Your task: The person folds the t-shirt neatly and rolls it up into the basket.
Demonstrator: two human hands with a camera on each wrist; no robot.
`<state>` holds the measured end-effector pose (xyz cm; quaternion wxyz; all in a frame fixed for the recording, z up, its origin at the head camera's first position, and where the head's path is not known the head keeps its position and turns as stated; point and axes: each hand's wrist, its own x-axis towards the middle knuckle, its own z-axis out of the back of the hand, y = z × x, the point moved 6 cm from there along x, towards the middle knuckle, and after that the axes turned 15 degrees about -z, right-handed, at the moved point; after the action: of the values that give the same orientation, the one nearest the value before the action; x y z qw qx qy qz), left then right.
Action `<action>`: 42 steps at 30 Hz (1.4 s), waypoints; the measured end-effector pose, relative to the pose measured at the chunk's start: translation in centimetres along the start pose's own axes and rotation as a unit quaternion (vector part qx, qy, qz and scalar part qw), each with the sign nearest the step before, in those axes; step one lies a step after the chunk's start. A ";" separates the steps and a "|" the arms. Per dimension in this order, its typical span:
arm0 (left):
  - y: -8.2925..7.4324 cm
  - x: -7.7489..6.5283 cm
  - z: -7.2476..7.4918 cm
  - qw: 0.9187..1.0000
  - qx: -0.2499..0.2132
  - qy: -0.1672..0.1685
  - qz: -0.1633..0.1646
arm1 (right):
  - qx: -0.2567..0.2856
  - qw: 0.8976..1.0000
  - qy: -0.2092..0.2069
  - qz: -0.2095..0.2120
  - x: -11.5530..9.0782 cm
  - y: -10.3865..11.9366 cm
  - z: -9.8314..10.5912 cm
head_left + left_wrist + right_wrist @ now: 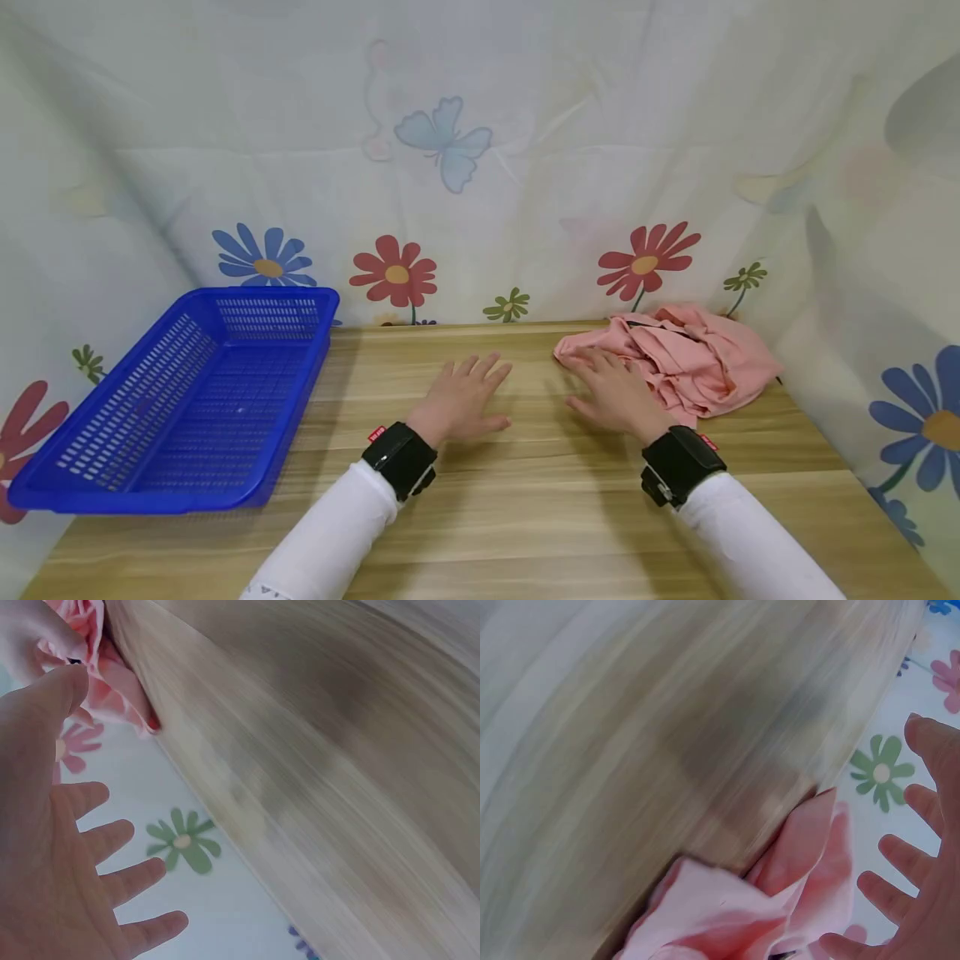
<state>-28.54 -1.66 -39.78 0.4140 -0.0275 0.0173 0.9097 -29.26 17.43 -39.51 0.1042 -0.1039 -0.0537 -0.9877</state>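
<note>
A crumpled pink cloth (712, 358) with a dark strip on it lies at the back right of the wooden table. My right hand (617, 392) is spread over the table at the cloth's left edge, overlapping it in the head view. In the right wrist view, the pink cloth (727, 907) shows below the spread fingers, with nothing in their grasp. My left hand (461, 400), fingers apart and palm down, hovers near the table's middle. The left wrist view shows that hand (67, 855) holding nothing, with the cloth (112, 682) beyond its thumb.
An empty blue plastic basket (202, 400) with perforated walls stands at the left of the wooden table (510, 517). A white curtain (525, 208) printed with flowers and a butterfly hangs behind the table and along its sides.
</note>
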 end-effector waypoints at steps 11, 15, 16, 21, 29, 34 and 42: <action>-2.0 2.4 -0.3 1.000 -0.005 0.006 -0.015 | -0.024 0.999 -0.024 -0.035 0.0 -4.0 0.8; -2.3 2.8 -0.7 1.000 -0.010 0.000 -0.019 | -0.031 0.997 -0.030 -0.059 0.2 -5.8 1.1; -2.4 2.9 -0.8 1.000 -0.011 -0.001 -0.020 | -0.031 0.997 -0.036 -0.063 0.2 -6.2 1.3; -2.7 3.6 -1.1 1.000 -0.005 -0.011 -0.025 | -0.020 0.994 -0.071 -0.078 0.3 -8.3 1.8; -3.3 4.6 -1.5 0.999 0.005 -0.015 -0.033 | -0.051 0.991 -0.069 -0.106 0.7 -10.9 1.6; -3.4 4.8 -1.8 0.999 0.010 -0.013 -0.035 | -0.037 0.991 -0.014 -0.130 0.7 -12.0 0.9; -3.3 4.7 -1.9 0.999 0.015 -0.009 -0.037 | -0.021 0.991 0.046 -0.124 0.6 -12.7 0.2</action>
<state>-29.05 3.95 -42.04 0.4478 -0.0140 0.0263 0.8936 -32.52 29.66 -40.22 -0.0185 -0.0529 -0.0406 -0.9976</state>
